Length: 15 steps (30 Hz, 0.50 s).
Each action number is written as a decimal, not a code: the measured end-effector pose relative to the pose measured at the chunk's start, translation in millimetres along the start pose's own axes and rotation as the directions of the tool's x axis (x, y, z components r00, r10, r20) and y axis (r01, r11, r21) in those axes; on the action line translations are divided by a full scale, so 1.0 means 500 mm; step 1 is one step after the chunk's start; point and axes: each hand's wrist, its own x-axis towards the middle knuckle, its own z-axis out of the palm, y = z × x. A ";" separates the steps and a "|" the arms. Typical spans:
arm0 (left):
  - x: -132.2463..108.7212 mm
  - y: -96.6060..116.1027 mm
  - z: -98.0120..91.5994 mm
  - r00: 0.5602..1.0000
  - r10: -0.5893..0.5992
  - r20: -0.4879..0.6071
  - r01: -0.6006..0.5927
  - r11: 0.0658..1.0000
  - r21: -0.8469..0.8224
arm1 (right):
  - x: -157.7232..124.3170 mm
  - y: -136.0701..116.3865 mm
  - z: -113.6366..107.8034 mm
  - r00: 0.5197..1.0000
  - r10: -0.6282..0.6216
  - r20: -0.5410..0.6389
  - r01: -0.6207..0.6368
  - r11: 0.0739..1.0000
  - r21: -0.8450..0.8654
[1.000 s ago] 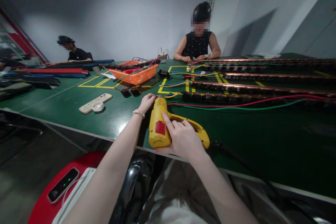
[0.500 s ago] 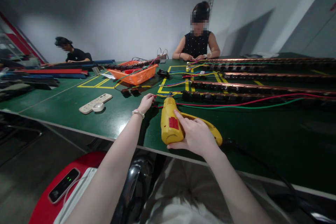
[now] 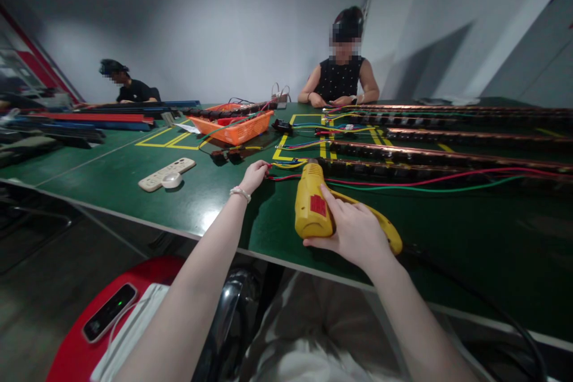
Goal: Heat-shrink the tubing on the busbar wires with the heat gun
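Observation:
In my right hand (image 3: 356,227) is a yellow heat gun (image 3: 312,203) with a red label, its nozzle pointing away from me over the green table. My left hand (image 3: 255,176) pinches the ends of thin coloured wires (image 3: 286,178), left of the nozzle; the fingers hide the wire tips. Yellow and blue wires (image 3: 290,165) run from there past the nozzle to the end of a long dark bar with a coppery edge (image 3: 358,168). Red and green wires (image 3: 425,184) trail off to the right along the table.
Further bars (image 3: 447,137) lie parallel behind. An orange basket (image 3: 242,131) holding a dark bar stands left of centre. A beige power strip (image 3: 166,174) with a white round object lies at left. Two people sit beyond the table (image 3: 111,191). A cable (image 3: 474,292) runs off right.
My right hand has shifted the heat gun to the right, away from my left hand. My left hand keeps its pinch on the wires. The whole view has moved slightly.

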 end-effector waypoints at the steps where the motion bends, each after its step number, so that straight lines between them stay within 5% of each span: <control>1: -0.001 0.000 0.000 1.000 0.005 -0.001 -0.005 1.000 0.011 | -0.003 0.000 0.001 1.000 -0.003 -0.023 0.003 1.000 -0.009; 10: 0.002 -0.010 -0.001 0.999 0.033 0.009 -0.034 0.994 0.106 | -0.072 0.076 0.008 0.987 0.092 -0.131 -0.096 0.995 -0.020; 15: 0.002 -0.006 -0.001 0.999 0.047 0.015 -0.049 0.988 0.145 | -0.079 0.075 0.010 0.981 0.057 -0.186 -0.074 0.993 -0.089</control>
